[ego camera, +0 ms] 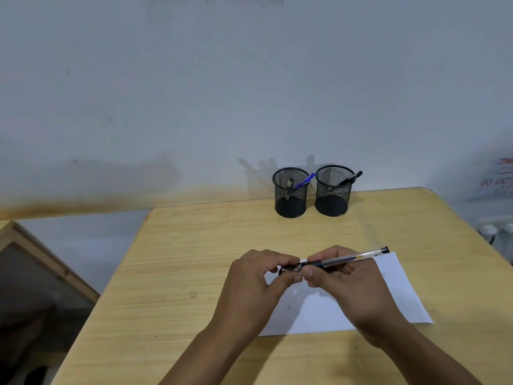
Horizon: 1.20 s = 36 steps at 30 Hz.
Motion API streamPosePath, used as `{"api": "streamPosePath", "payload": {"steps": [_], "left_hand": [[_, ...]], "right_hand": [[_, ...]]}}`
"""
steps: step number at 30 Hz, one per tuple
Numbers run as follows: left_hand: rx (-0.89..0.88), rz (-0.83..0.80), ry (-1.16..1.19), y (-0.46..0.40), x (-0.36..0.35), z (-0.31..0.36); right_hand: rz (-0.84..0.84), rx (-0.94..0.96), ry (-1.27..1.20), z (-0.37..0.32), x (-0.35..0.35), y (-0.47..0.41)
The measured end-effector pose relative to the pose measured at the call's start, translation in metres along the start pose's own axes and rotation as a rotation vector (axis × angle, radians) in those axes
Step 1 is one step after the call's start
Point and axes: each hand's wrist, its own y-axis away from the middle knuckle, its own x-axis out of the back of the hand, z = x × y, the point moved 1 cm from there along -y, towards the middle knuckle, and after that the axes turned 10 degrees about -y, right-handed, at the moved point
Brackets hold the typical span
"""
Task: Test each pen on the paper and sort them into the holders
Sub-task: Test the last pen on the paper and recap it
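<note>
Fingers (301, 276) of left hand (255, 284) pinched on black cap (288, 270); clear gel pen (349, 258) barrel pinched by right hand (344, 284) over paper (394, 287), likely for uncapping before test.

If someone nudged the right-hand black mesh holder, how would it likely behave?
The right black wire-mesh pen holder probably slides easily: mesh looks light. Its single black pen leans over the rim, so it might tip that way. The smooth wooden table likely offers little grip.
</note>
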Motion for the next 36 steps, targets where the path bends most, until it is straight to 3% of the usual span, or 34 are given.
{"api": "streamPosePath", "payload": {"steps": [8,17,25,29,36], "left_hand": [[0.021,0.038,0.016,0.0,-0.009,0.0],[-0.002,-0.012,0.071,-0.008,-0.023,0.002],[0.066,-0.07,0.22,-0.036,-0.061,0.027],[0.194,-0.057,0.284,-0.069,-0.083,0.025],[0.362,0.014,0.301,-0.136,-0.124,0.019]], "right_hand": [[0.018,-0.04,-0.118,0.011,0.002,0.002],[-0.025,-0.093,-0.06,0.006,0.021,-0.007],[0.237,-0.001,-0.203,-0.002,0.047,-0.026],[0.35,0.088,-0.023,-0.024,0.079,-0.056],[0.288,0.226,0.635,-0.069,0.119,-0.116]]}}
